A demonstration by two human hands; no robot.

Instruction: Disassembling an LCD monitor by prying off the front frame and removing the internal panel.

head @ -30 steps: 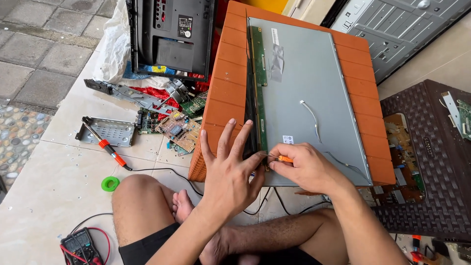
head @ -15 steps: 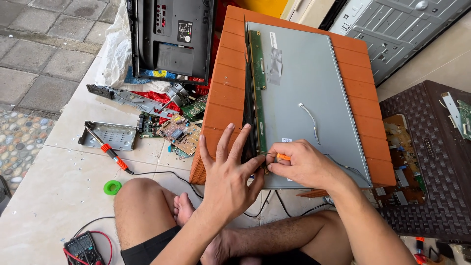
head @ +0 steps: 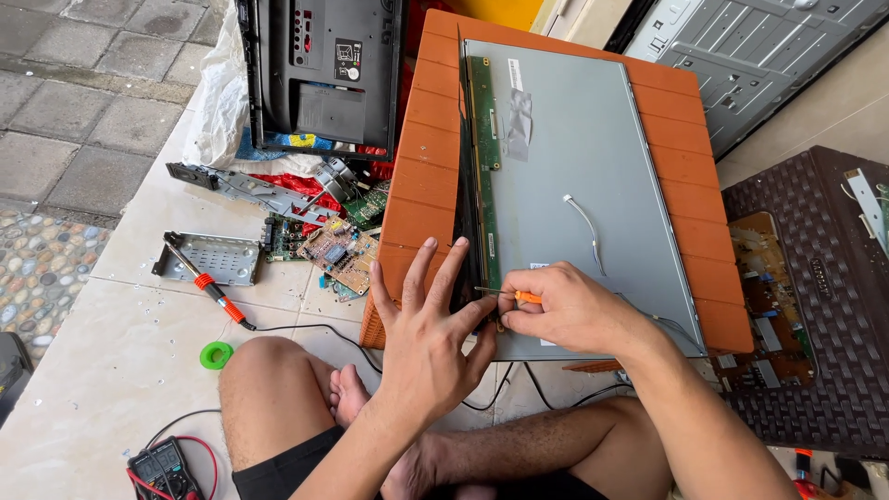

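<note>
On the pale tiled floor at the left, the loose parts lie spread out: a multimeter by the near edge, a green roll, an orange-handled soldering iron resting across a perforated metal tray, then a small heap of circuit boards and a black monitor back cover towards the far edge. From that I judge the stripping is well along (cover off, several boards already out), while the panel itself is not yet opened. Moving right, my left hand rests with its fingers spread apart, pressed flat on the near left corner of the orange slatted table, its fingertips touching the dark left edge of the grey display panel, which lies face down across the table top. Just beside it, my right hand has its fingers pinched together around a small orange-handled screwdriver, whose tip points left into the panel's left edge, near the long green strip board that runs along that side. That strip board looks still fastened, and a thin white cable lies loose on the panel's back, so the work at this near left corner seems only begun. At the far right, a dark woven stool carries another board, and a grey metal chassis leans beyond the table's far right corner.
</note>
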